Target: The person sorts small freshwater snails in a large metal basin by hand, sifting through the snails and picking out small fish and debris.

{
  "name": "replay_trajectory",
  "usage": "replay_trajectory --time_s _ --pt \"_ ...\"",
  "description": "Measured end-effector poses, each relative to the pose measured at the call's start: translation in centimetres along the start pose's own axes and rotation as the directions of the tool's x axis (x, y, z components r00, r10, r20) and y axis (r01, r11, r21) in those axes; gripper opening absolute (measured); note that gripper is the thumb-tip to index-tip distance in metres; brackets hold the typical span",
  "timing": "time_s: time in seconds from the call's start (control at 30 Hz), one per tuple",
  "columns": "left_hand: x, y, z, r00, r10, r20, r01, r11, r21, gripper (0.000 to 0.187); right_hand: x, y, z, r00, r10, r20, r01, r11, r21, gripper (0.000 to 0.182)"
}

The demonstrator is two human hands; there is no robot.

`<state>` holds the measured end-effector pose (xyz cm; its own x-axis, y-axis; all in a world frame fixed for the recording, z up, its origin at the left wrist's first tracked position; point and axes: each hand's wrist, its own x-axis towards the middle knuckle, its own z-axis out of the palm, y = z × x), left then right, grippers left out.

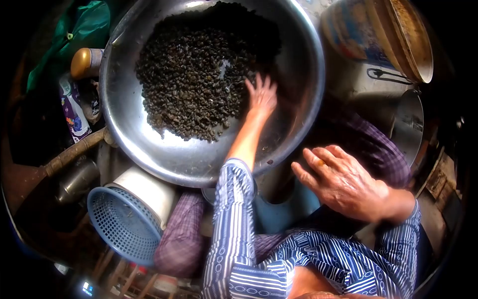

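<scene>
A wide metal basin [312, 74] holds a broad heap of small dark shells [186, 84] that look like snails. My left hand [262, 95] reaches into it, fingers spread at the heap's right edge, with nothing visible in its grasp. Bare metal shows around the lower and right parts of the heap. Outside the lower right rim, my right hand [343, 182] is raised over my lap, back upward. Its fingers are loosely extended and a little apart, with no object showing in them.
At left, a blue strainer basket [122, 224] leans against a white bucket [149, 189], below a wooden handle [74, 152]. A gold-capped container [85, 63] and a purple packet [74, 109] lie by the rim. A stained bucket [358, 35] and metal pot [408, 124] stand right.
</scene>
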<state>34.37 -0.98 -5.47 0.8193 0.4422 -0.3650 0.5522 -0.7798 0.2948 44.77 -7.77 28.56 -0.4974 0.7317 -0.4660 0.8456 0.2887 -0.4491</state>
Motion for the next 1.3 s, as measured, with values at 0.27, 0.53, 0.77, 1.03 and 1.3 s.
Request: replay_trajectory --time_s 0.27,0.53,0.77,1.03,1.3 --pt "-14.4 -9.2 -1.1 0.999 0.044 0.025 -0.048 0.987 0.151 0.052 -0.8 0.0 1.4 0.998 -0.035 -0.060 0.029 0.994 -0.102 0.044" --pt "-14.1 -13.4 -6.9 0.976 -0.183 0.119 0.114 0.893 0.436 0.036 -1.1 -0.5 1.7 0.997 -0.021 -0.077 0.015 0.996 -0.083 0.043" --pt "0.9 -7.7 -5.4 0.986 -0.113 -0.121 0.099 0.989 -0.111 0.064 -0.9 -0.1 0.7 0.999 -0.033 -0.039 0.029 0.995 -0.095 0.043" --pt "-0.4 -0.1 -0.2 0.971 0.056 -0.231 -0.132 0.935 -0.330 0.034 -0.9 0.1 0.2 1.000 0.002 -0.002 -0.002 1.000 0.028 0.044" --pt "3.8 -7.4 -4.1 0.829 -0.397 -0.394 0.259 0.896 -0.360 0.009 -1.0 -0.2 0.1 0.999 0.031 0.008 -0.031 0.999 0.028 0.044"
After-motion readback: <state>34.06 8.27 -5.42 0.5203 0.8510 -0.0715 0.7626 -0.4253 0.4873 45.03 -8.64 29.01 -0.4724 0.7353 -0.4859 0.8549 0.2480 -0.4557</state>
